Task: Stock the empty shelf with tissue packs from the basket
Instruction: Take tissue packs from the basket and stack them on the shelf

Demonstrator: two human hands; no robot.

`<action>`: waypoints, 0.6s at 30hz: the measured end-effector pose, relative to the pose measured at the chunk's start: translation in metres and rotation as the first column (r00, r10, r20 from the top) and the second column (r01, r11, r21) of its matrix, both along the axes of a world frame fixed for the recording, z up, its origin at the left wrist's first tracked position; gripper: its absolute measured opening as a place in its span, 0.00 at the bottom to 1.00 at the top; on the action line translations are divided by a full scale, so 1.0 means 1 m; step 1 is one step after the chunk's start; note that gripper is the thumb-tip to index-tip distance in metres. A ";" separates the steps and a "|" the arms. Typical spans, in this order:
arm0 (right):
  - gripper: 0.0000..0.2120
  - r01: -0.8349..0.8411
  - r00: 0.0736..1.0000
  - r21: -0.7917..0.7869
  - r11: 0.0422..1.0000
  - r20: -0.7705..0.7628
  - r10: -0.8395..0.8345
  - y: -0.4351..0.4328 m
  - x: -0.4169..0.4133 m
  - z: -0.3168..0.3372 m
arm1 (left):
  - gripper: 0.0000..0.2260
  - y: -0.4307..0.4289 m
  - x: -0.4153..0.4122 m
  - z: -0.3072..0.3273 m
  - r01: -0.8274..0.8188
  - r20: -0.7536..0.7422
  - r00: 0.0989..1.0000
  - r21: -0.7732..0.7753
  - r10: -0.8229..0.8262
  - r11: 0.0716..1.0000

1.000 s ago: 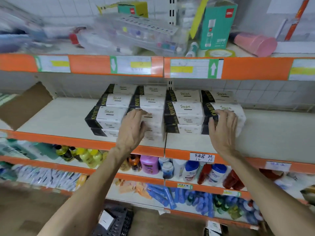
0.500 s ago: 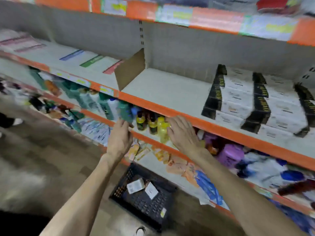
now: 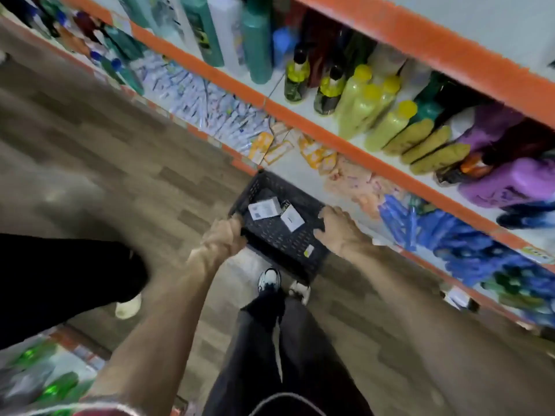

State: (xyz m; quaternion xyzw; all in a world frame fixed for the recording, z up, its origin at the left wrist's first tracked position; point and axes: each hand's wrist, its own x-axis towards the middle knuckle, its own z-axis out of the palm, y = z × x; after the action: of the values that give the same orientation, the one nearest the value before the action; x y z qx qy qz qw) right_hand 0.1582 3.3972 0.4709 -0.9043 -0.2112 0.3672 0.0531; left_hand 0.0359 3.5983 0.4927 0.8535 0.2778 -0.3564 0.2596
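Basket (image 3: 285,246) sits on the floor (image 3: 120,175) below us, our left hand (image 3: 225,232) curled on its left rim, our right hand (image 3: 338,231) spread at its right rim — grip unclear — and the two tissue packs (image 3: 264,209) lie between them, one nearer each hand.

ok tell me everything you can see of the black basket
The black basket is a rectangular plastic crate with perforated walls and base, seen from above, low by the wood-look floor beside the bottom shelf. It is nearly empty: two white tissue packs lie inside, and a small pale label sits on its near wall. The left hand and right hand grip its opposite rims.
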 end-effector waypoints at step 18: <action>0.47 0.219 0.973 -0.132 0.967 0.097 -0.207 0.026 0.003 -0.628 | 0.45 0.013 0.077 -0.629 0.172 0.061 0.975 0.396 -0.213 0.902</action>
State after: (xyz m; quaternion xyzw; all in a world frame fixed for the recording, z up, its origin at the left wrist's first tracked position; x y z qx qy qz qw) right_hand 0.1608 3.4227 -0.1574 -0.9376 -0.0881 0.3358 0.0192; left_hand 0.1133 3.6110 -0.1362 0.9284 0.2434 -0.2737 0.0627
